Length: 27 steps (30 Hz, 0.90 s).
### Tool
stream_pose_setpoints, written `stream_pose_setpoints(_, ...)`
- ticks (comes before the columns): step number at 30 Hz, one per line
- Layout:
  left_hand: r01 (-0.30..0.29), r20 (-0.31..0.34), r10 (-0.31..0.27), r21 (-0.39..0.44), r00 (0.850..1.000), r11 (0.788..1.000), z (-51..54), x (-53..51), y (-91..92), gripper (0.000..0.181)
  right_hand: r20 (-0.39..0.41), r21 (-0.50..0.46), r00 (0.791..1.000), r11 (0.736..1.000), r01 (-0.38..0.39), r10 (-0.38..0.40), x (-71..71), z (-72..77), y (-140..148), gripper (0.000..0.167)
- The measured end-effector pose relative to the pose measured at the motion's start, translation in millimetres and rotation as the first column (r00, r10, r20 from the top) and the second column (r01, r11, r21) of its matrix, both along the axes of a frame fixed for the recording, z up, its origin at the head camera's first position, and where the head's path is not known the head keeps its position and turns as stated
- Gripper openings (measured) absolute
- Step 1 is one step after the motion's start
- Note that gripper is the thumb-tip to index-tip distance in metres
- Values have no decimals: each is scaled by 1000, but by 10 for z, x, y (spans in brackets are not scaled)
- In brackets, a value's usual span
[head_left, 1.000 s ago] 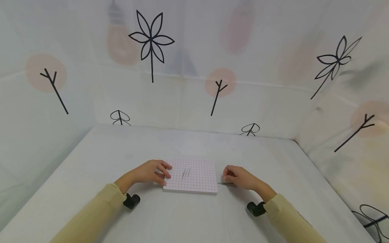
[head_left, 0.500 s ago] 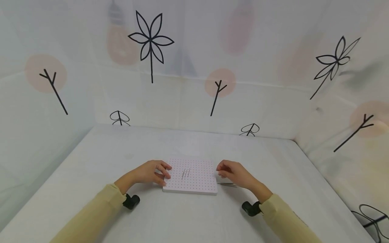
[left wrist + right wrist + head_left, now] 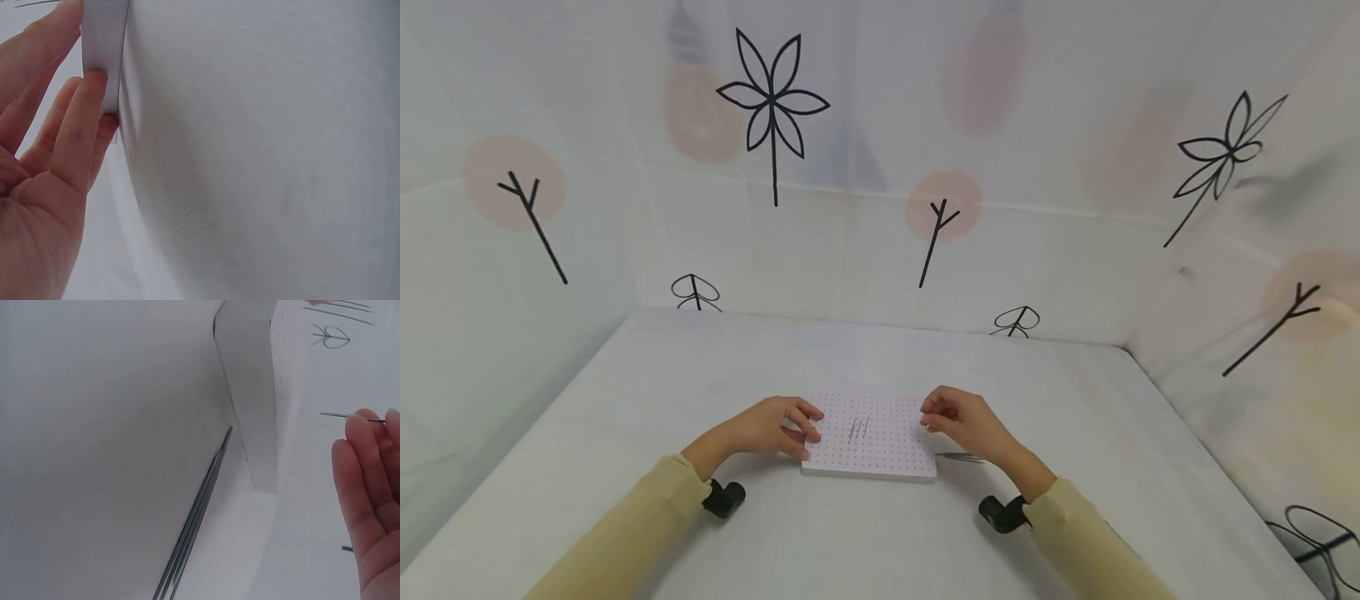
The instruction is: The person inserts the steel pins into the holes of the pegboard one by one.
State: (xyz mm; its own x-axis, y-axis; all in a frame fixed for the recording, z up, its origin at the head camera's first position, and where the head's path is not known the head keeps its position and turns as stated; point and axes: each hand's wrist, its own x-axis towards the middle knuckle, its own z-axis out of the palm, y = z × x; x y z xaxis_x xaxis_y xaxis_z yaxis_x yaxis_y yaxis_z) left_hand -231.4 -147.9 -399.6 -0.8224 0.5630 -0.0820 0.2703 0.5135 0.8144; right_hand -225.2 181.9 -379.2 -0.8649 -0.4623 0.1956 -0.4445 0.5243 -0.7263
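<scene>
A white square board (image 3: 887, 457) dotted with rows of small pink marks lies on the table. Several thin metal needles (image 3: 858, 429) stand in its left middle part. My left hand (image 3: 767, 425) rests on the board's left edge, some fingertips on top; in the left wrist view its fingers (image 3: 78, 131) touch the side wall. Over the board's right edge, my right hand (image 3: 962, 421) pinches one needle (image 3: 334, 415) between thumb and fingertips, its pointed end sticking out clear of the board. Several more needles (image 3: 197, 512) lie bundled beside the board, tips close to its side.
White cloth covers the table (image 3: 850, 542). Behind and at both sides hang pale curtains (image 3: 850, 250) printed with plant drawings. A dark wrist camera (image 3: 724, 498) sits below the left wrist, another camera (image 3: 1003, 514) below the right.
My right hand has risen from the loose needles and moved left to the board's right edge, carrying one needle. The left hand has stayed in place.
</scene>
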Motion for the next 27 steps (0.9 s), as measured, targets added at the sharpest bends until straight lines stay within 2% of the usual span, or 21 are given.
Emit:
stream_pose_setpoints(2,-1,0,1,2,1000,1000,-3,-2,-4,19,-1,-12,1000,1000,1,-1,-7,-8,-34,12)
stream_pose_setpoints(9,-3,3,3,5,1000,1000,-10,-10,-4,19,-4,-44,1000,999,-13,13,249,314,-287,9)
stream_pose_setpoints(20,-8,14,8,-1,1000,1000,13,-4,1,20,61,-89,997,995,-43,49,234,278,-411,8)
stream_pose_setpoints(27,-7,8,7,-3,1000,1000,7,-2,2,19,71,-113,995,991,-69,77,238,262,-486,8)
